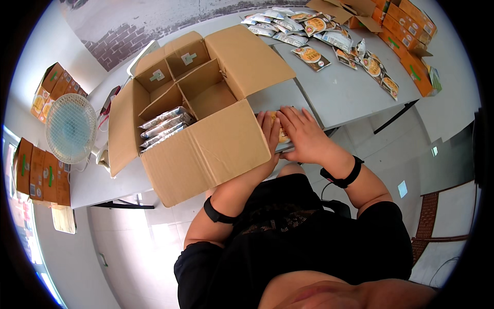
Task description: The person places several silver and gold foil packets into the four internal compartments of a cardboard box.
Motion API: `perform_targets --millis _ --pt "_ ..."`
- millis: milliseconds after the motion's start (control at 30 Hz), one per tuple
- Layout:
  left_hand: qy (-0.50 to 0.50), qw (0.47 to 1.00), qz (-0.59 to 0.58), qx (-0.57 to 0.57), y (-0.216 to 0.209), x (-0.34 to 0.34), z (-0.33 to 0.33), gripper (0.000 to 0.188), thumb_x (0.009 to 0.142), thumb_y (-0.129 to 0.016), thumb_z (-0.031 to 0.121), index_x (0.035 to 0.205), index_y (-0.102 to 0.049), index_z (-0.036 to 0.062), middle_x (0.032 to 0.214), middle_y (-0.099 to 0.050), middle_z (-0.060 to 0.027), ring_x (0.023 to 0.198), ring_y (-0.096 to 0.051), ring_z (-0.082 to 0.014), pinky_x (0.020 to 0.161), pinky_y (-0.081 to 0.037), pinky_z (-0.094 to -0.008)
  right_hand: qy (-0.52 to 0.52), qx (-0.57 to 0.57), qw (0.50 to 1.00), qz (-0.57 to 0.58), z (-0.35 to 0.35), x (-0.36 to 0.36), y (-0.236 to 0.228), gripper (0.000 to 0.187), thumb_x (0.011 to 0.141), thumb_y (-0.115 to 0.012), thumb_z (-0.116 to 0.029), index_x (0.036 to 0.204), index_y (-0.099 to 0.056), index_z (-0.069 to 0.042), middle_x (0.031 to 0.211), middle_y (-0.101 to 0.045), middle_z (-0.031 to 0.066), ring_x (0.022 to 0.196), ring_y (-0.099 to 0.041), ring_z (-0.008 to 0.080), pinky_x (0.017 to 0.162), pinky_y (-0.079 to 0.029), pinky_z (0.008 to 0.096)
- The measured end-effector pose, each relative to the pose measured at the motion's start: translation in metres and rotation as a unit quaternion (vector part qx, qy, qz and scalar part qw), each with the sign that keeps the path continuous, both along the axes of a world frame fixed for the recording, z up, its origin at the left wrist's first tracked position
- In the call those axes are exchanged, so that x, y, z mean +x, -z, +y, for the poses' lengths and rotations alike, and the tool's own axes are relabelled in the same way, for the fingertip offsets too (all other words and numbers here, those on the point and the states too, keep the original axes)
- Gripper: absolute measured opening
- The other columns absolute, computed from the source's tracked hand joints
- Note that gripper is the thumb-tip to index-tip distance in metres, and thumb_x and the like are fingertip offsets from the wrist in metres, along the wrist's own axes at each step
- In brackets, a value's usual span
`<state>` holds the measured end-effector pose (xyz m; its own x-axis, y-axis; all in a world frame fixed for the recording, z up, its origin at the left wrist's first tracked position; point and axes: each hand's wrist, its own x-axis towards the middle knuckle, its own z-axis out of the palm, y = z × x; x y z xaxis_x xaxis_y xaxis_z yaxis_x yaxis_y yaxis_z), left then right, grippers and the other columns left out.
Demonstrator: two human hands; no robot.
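A printed food packet (282, 135) lies at the table's front edge, between my two hands and partly covered by them. My left hand (269, 133) holds its left side, and the box flap hides part of that hand. From the right, my right hand (307, 135) spans the packet with its fingers over the top and its thumb at the near edge. To the left stands an open cardboard box (206, 159) with cardboard dividers. Several silvery packets (165, 126) stand on edge in its near left compartment; the other compartments show bare cardboard.
Many loose packets (309, 26) are heaped at the back of the grey table (355, 98), and some trail rightward. Orange cartons (409, 46) are stacked at the far right, with more cartons (43, 172) at the left. A fan (70, 129) stands left of the box.
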<state>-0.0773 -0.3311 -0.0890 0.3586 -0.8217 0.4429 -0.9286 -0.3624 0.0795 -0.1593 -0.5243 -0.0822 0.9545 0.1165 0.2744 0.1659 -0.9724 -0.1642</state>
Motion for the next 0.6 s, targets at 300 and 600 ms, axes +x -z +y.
perform_targets --millis 300,600 --pt "0.014 1.0 -0.013 -0.002 0.009 0.0 0.004 0.077 0.086 -0.078 0.03 0.152 -0.048 0.0013 0.16 -0.041 -0.0257 0.15 -0.037 -0.0428 0.122 -0.028 -0.0603 0.017 -0.007 1.0 0.021 0.003 -0.003 0.004 0.115 0.07 -0.089 -0.041 0.16 -0.03 0.001 0.167 -0.025 0.0247 0.157 -0.024 0.0384 0.123 -0.026 0.0613" --pt "0.025 0.999 0.005 0.022 0.019 -0.008 0.017 0.083 0.083 -0.082 0.028 0.157 -0.046 0.0153 0.165 -0.031 -0.0258 0.155 -0.025 -0.0457 0.123 -0.024 -0.0619 0.041 -0.027 0.999 0.01 0.007 -0.007 0.013 0.116 0.07 -0.088 -0.037 0.161 -0.026 0.0 0.169 -0.021 0.024 0.158 -0.021 0.0383 0.122 -0.024 0.0632"
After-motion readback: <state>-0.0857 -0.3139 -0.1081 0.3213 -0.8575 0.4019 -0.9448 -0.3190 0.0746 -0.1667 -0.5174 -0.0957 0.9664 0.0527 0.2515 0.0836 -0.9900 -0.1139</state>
